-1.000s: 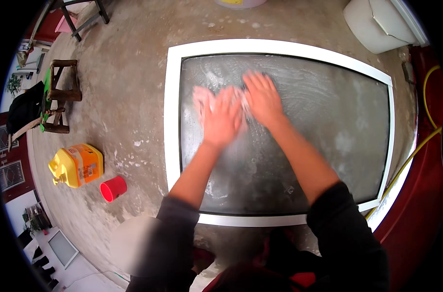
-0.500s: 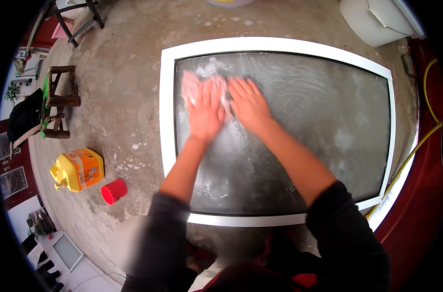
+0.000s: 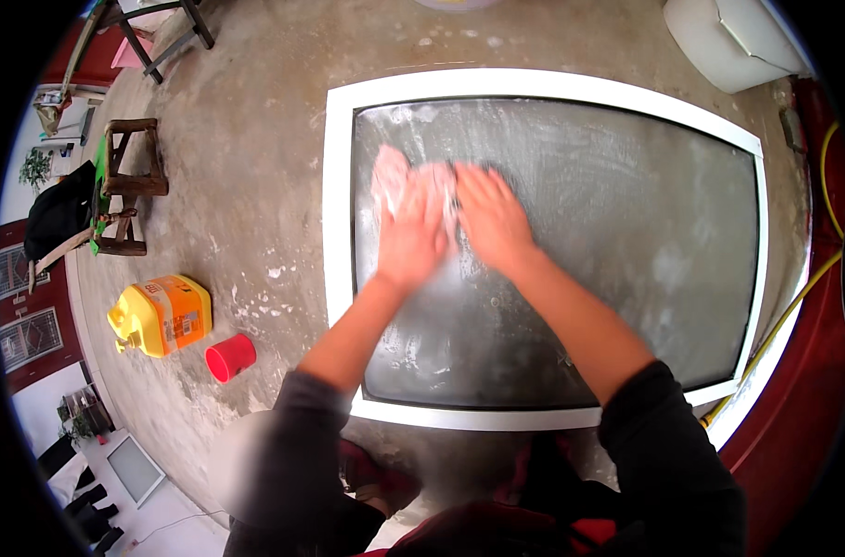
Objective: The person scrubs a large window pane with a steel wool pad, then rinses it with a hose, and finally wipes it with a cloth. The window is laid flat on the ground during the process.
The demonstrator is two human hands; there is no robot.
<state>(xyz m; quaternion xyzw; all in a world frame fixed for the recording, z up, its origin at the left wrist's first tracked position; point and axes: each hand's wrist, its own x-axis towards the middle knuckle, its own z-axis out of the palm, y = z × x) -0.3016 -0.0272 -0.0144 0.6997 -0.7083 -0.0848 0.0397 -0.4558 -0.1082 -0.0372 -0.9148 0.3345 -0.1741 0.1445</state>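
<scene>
A pink cloth [image 3: 391, 169] lies bunched and wet on the dark glass pane [image 3: 617, 251] of a white-framed panel [image 3: 341, 232]. My left hand [image 3: 411, 239] presses down on the cloth with its fingers stretched forward; they are slightly blurred. Close beside it, my right hand [image 3: 493, 218] lies flat with its fingers extended, its fingertips near the cloth's right edge. Whether those fingertips touch the cloth or only the glass I cannot tell. Whitish suds and wet streaks cover much of the pane around both hands.
Left of the panel stand a yellow jug [image 3: 162, 316] with an orange label and a red cup [image 3: 230, 358]. Farther left is a wooden stool [image 3: 136, 184]. A white bucket [image 3: 728, 42] sits at the far right, and a yellow hose [image 3: 793, 299] runs along the right side.
Both hands and the cloth have slid a little toward me over the glass. The whole view has shifted slightly, with the panel and jug now farther right in it.
</scene>
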